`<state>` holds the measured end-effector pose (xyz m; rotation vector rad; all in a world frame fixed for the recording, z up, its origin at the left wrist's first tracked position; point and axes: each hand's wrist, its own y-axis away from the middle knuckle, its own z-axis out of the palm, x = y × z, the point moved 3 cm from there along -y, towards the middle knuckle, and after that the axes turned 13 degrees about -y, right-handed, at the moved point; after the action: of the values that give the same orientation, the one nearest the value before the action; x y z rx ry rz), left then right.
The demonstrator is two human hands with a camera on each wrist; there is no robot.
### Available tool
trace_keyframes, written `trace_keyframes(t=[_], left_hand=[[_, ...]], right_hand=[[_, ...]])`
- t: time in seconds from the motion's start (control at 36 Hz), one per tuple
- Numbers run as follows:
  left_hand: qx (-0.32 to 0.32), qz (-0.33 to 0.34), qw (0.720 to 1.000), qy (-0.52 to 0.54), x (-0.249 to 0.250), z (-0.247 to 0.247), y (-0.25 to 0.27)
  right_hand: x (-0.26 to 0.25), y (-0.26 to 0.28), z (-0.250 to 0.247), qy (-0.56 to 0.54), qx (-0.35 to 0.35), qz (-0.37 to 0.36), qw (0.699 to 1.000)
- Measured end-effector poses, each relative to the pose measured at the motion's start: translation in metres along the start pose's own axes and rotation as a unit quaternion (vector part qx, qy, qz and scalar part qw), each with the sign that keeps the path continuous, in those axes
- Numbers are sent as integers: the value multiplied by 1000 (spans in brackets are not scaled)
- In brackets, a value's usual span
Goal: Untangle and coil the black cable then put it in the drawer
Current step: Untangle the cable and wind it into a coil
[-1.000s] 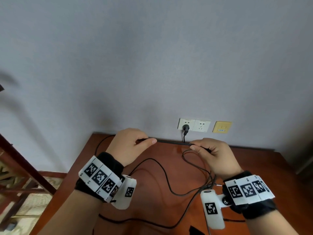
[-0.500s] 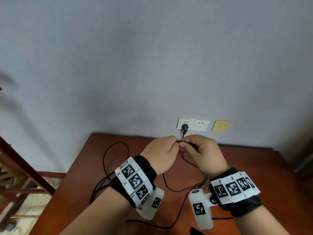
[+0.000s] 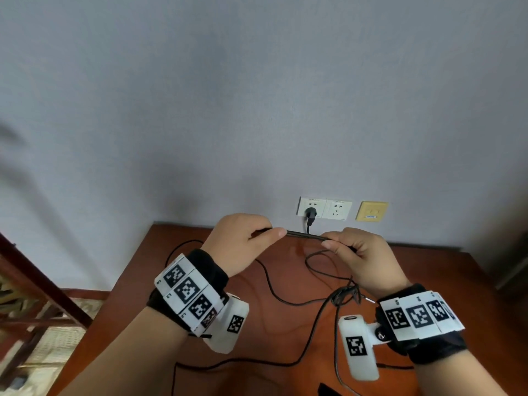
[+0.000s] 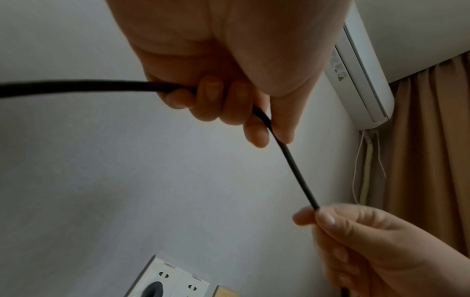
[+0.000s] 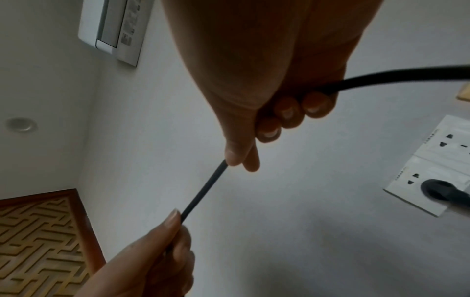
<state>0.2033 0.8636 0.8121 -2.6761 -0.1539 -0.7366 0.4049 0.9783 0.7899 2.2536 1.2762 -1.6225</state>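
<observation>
A thin black cable (image 3: pixel 304 235) runs taut between my two hands above the brown wooden table (image 3: pixel 434 270). My left hand (image 3: pixel 245 241) pinches it between thumb and fingers, as the left wrist view shows at the left hand (image 4: pixel 254 112) with the cable (image 4: pixel 297 172) leading down to the right hand (image 4: pixel 361 241). My right hand (image 3: pixel 354 252) grips the other side; in the right wrist view the right hand (image 5: pixel 267 112) holds the cable (image 5: pixel 203 191). Loose loops with a tangle (image 3: pixel 344 292) lie on the table below. No drawer is in view.
Two white wall sockets (image 3: pixel 324 207) sit just behind the hands, one with a black plug (image 3: pixel 311 214) in it, beside a yellow plate (image 3: pixel 371 211). A wooden frame (image 3: pixel 37 292) stands at the left. An air conditioner (image 4: pixel 361 66) hangs high on the wall.
Half a second ago my hands met in the middle on the cable; now they have drawn apart, with a short straight stretch of cable between them.
</observation>
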Motion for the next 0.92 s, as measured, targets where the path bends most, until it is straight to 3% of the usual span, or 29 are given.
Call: trace_keyframes(t=[0.33,0.64,0.83,0.92], left_hand=[[6,-82,997,3,-27,-8,15],[23,-85,986,-138,-15,16,10],[-11,11,988,-155,29,30,3],[0,22,990,-140,43,32,4]], right_hand=[[2,-2,-3,27,-8,-2,1000],[-16,-3,9,43,-4,-40,998],[-20,-6,29,60,-25,-46,997],[-23,-5,31,57,-39,-44,997]])
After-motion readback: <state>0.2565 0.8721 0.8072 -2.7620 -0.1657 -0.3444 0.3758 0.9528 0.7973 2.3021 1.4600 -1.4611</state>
